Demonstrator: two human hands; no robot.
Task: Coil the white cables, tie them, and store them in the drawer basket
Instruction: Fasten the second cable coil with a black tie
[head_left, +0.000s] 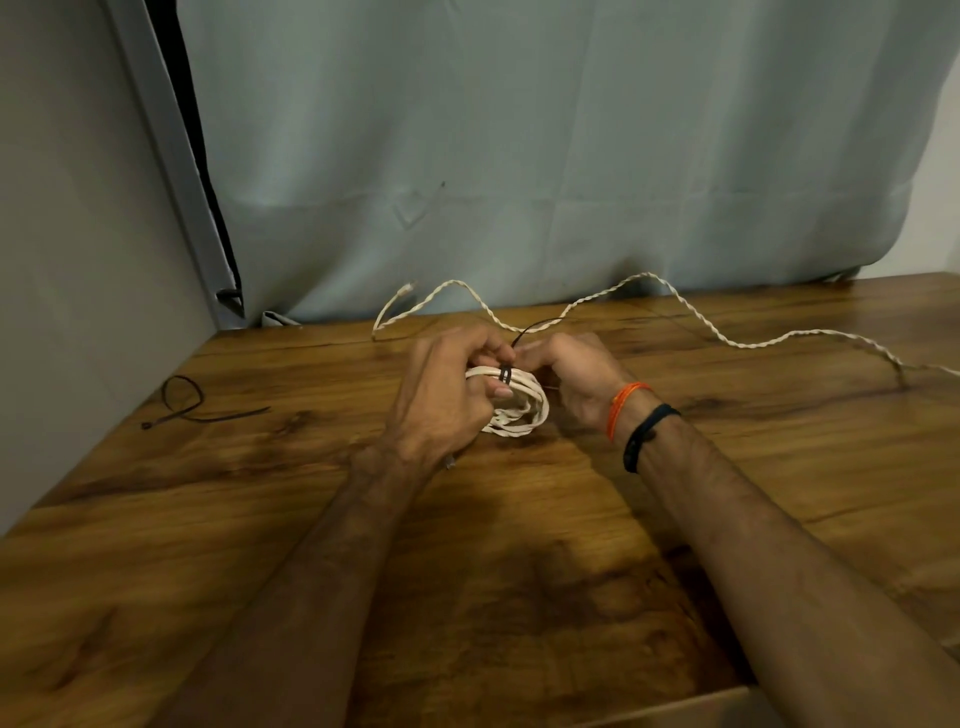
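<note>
A coiled white cable (524, 408) rests on the wooden table (467, 571) between my hands. My left hand (441, 395) grips the coil from the left. A black zip tie (506, 373) wraps over the top of the coil, its tail running up and right. My right hand (576, 374) pinches that tail beside the coil. A second white twisted cable (691, 312) lies uncoiled along the back of the table, its plug end at the left. The drawer basket is not in view.
Another black zip tie (182, 402), loosely looped, lies on the table at the left. A grey-blue curtain (519, 156) hangs behind the table, and a wall (78, 260) borders its left side. The table's front edge (727, 693) shows at the lower right.
</note>
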